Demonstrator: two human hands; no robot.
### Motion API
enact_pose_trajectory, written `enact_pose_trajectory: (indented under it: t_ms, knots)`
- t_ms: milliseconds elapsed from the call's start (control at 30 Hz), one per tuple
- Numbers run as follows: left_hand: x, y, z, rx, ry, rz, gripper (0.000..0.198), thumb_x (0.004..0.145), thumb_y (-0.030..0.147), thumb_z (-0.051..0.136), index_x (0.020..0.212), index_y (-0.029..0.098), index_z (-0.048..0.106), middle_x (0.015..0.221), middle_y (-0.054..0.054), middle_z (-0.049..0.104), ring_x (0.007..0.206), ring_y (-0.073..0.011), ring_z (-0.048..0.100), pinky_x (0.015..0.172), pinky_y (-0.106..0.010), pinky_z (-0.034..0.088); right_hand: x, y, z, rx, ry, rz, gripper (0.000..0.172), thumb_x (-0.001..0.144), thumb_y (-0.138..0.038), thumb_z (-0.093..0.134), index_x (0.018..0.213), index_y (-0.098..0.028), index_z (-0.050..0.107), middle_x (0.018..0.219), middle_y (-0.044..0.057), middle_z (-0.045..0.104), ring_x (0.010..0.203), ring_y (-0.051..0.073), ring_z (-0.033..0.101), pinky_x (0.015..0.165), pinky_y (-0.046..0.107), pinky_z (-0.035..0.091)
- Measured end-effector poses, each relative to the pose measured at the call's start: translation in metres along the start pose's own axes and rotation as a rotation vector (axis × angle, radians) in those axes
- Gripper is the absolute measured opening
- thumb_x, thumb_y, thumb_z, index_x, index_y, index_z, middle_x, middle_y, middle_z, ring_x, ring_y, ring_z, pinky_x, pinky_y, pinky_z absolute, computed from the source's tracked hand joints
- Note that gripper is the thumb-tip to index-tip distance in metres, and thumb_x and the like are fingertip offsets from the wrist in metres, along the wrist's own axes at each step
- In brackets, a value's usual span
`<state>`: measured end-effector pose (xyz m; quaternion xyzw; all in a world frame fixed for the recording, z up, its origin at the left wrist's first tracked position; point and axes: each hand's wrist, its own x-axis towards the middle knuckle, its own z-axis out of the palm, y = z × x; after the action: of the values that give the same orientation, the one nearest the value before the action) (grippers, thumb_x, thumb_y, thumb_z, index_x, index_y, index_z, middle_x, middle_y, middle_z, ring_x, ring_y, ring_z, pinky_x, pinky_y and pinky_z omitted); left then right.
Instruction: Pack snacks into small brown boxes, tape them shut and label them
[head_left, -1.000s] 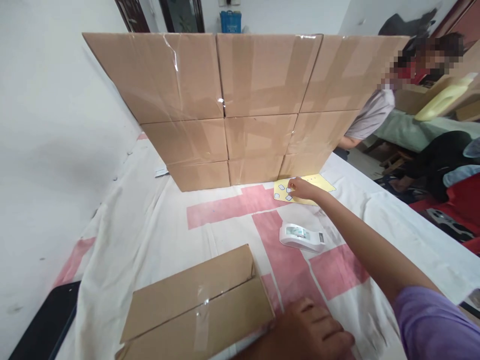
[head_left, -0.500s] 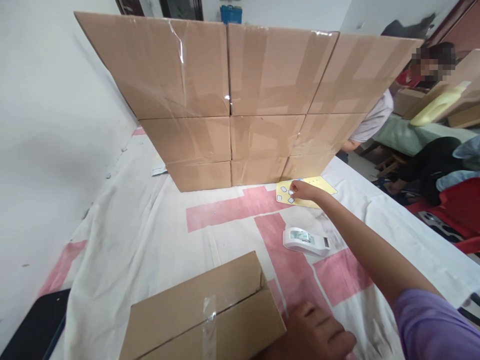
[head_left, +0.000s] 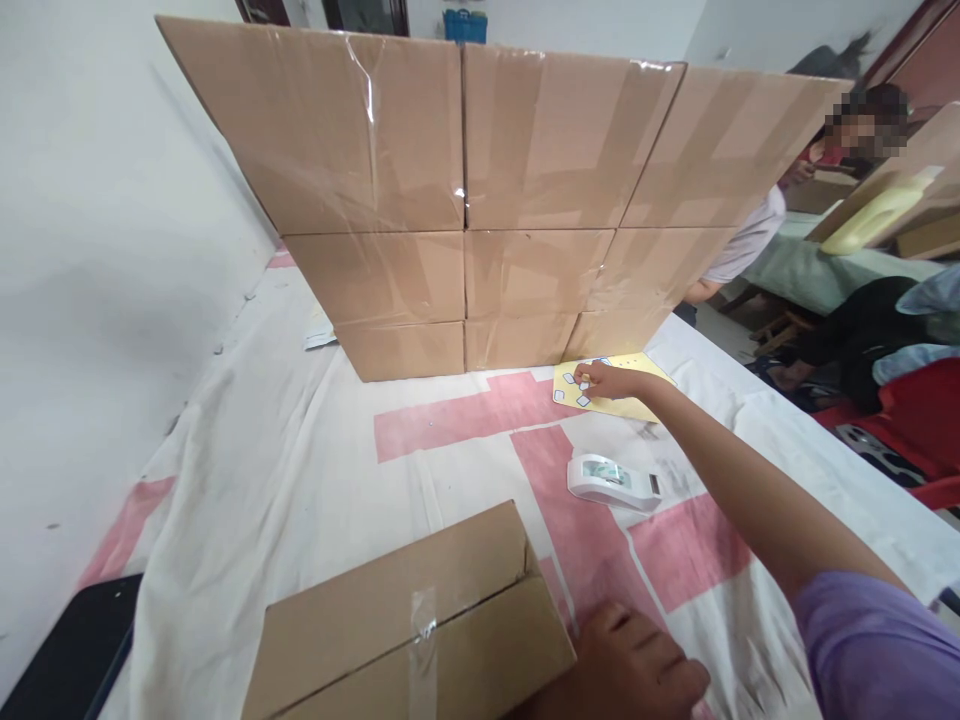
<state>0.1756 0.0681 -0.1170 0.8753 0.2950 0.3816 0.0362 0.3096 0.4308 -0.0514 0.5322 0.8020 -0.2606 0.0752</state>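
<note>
Our right hand is stretched out far across the bed, and its fingertips rest on a yellow sheet that lies flat at the foot of the big wall of boxes. The fingers are pinched close together right by some small white stickers on the sheet, and we cannot tell if one is caught between them. Our left hand is near us at the bottom, knuckles up and fingers bent, just beside the right end of a taped box; we cannot tell if it grips anything. A little white machine sits on the white and pink cloth between our two hands. Far to the right, behind the boxes, another person's sleeve peeks out.
</note>
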Motion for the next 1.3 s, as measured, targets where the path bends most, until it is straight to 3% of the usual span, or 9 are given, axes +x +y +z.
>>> enact_pose_trajectory:
  t_ms: [167, 300, 533, 667, 833, 1300]
  knots:
    - [-0.003, -0.001, 0.001, 0.025, 0.001, 0.006, 0.023, 0.084, 0.026, 0.073, 0.083, 0.02, 0.05, 0.074, 0.007, 0.063, 0.07, -0.012, 0.056, 0.066, -0.031, 0.032, 0.004, -0.004, -0.018, -0.009, -0.176, -0.037, 0.031, 0.069, -0.039, 0.075, 0.089, -0.025, 0.056, 0.087, 0.002, 0.057, 0.074, 0.019, 0.054, 0.065, 0.029, 0.042]
    - [-0.004, -0.001, 0.004, 0.042, 0.004, 0.005, 0.024, 0.085, 0.027, 0.072, 0.081, 0.02, 0.049, 0.074, 0.007, 0.062, 0.069, -0.0124, 0.056, 0.066, -0.032, 0.031, 0.002, -0.009, -0.024, 0.06, -0.231, -0.046, 0.034, 0.069, -0.045, 0.075, 0.082, -0.024, 0.052, 0.076, 0.0, 0.052, 0.068, 0.017, 0.049, 0.061, 0.028, 0.04]
    - [-0.003, -0.002, 0.003, 0.018, -0.011, 0.014, 0.018, 0.089, 0.022, 0.067, 0.082, 0.019, 0.05, 0.075, 0.006, 0.063, 0.071, -0.0123, 0.056, 0.065, -0.031, 0.031, -0.002, -0.001, -0.011, 0.236, -0.11, -0.172, 0.03, 0.069, -0.04, 0.074, 0.075, -0.021, 0.053, 0.081, 0.002, 0.059, 0.073, 0.017, 0.053, 0.067, 0.03, 0.042]
    - [-0.004, -0.002, 0.001, 0.006, -0.066, 0.013, 0.014, 0.091, 0.026, 0.066, 0.086, 0.019, 0.055, 0.08, 0.005, 0.065, 0.074, -0.0131, 0.057, 0.066, -0.032, 0.032, -0.001, -0.002, -0.001, 0.268, -0.024, -0.129, 0.032, 0.07, -0.038, 0.073, 0.093, -0.022, 0.059, 0.085, 0.003, 0.062, 0.077, 0.019, 0.057, 0.069, 0.031, 0.045]
    - [-0.004, -0.001, 0.003, -0.001, -0.175, 0.0, 0.011, 0.091, 0.025, 0.067, 0.089, 0.02, 0.057, 0.081, 0.004, 0.067, 0.076, -0.0136, 0.059, 0.065, -0.033, 0.032, 0.0, -0.014, 0.008, 0.142, 0.046, -0.134, 0.042, 0.071, -0.027, 0.07, 0.112, -0.023, 0.062, 0.079, 0.0, 0.059, 0.074, 0.019, 0.057, 0.069, 0.03, 0.043]
    - [-0.005, 0.0, 0.005, 0.036, -0.216, 0.033, 0.012, 0.093, 0.027, 0.068, 0.089, 0.02, 0.059, 0.082, 0.004, 0.067, 0.077, -0.0122, 0.06, 0.065, -0.032, 0.03, -0.002, -0.019, 0.008, 0.059, -0.056, -0.201, 0.015, 0.068, -0.016, 0.062, 0.077, -0.022, 0.051, 0.079, -0.001, 0.058, 0.071, 0.016, 0.052, 0.066, 0.027, 0.037]
